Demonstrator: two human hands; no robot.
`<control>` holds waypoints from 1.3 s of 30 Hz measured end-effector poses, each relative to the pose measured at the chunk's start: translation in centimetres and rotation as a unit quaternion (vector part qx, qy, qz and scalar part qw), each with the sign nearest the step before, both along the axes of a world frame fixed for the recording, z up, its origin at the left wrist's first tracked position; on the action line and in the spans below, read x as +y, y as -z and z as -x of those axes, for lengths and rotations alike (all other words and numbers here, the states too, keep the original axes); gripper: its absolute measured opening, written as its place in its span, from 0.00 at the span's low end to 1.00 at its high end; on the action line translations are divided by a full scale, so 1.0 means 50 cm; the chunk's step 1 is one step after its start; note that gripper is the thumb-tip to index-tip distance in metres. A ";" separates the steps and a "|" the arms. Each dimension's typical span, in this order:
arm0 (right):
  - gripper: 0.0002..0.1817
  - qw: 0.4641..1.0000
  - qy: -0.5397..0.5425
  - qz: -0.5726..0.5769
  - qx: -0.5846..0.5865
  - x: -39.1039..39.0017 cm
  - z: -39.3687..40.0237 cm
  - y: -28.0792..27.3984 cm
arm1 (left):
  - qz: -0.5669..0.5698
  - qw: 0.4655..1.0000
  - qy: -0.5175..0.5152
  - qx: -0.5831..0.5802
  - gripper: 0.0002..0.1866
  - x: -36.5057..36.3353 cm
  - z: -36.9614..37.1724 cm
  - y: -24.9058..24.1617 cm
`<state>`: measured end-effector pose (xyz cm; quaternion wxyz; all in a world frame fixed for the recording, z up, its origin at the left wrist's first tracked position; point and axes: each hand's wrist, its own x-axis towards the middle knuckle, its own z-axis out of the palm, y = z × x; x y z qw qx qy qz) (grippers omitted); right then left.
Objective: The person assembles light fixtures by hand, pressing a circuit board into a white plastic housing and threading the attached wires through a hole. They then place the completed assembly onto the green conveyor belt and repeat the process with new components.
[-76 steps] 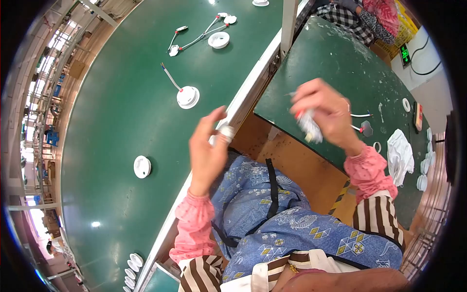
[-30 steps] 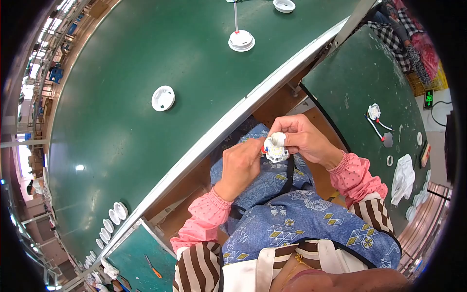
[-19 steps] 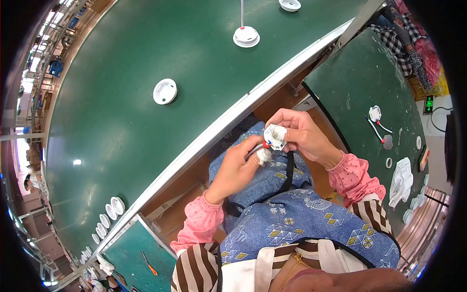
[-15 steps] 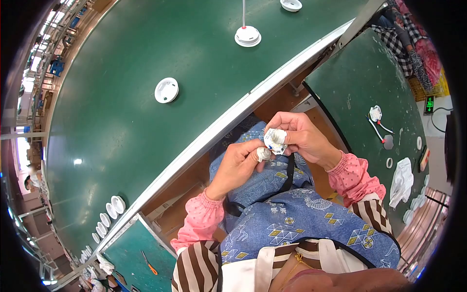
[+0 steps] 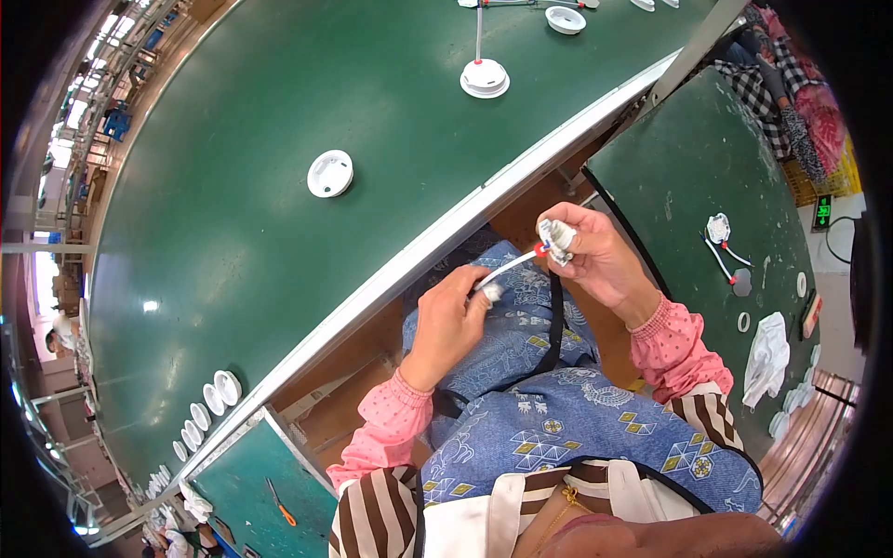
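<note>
Above my lap, my right hand (image 5: 603,260) pinches a small white module (image 5: 556,238), which looks like a little lamp board. Its thumb covers part of the module. From the module's red fitting a white cable (image 5: 510,267) runs down to the left. My left hand (image 5: 448,325) closes thumb and fingers on the cable's other end; the cable tip is hidden there. Thumb tips on both hands carry white wraps.
On the green table lie a white round housing (image 5: 330,174) and a wired white cap (image 5: 485,79). White rings (image 5: 226,387) line the near edge. At right are another wired module (image 5: 718,228) and a white cloth (image 5: 767,358). Orange-handled scissors (image 5: 286,513) lie lower left.
Both hands were together on the module. My left hand has moved down-left along the cable, which now stretches between the hands. My right hand has shifted slightly right with the module.
</note>
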<state>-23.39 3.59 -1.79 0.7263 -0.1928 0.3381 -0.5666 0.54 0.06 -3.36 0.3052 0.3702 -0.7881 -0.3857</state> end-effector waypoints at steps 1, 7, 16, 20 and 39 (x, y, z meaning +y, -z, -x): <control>0.12 1.000 0.005 0.003 0.003 0.000 0.004 -0.001 | 0.001 1.000 -0.007 -0.014 0.07 0.002 -0.008 0.005; 0.14 1.000 0.012 0.011 -0.001 -0.009 0.017 0.008 | 0.104 0.992 0.008 -0.077 0.12 0.017 -0.041 0.012; 0.16 0.991 0.080 0.101 -0.027 -0.041 0.065 -0.010 | 0.242 0.960 -0.046 -0.135 0.30 -0.155 -0.123 -0.099; 0.15 0.989 0.095 0.114 -0.024 -0.041 0.060 -0.012 | 0.212 0.922 -0.146 -0.288 0.43 -0.348 -0.197 -0.086; 0.14 0.961 0.120 0.198 0.154 -0.071 -0.043 -0.073 | 0.146 0.987 -0.025 -0.062 0.45 -0.194 -0.053 -0.066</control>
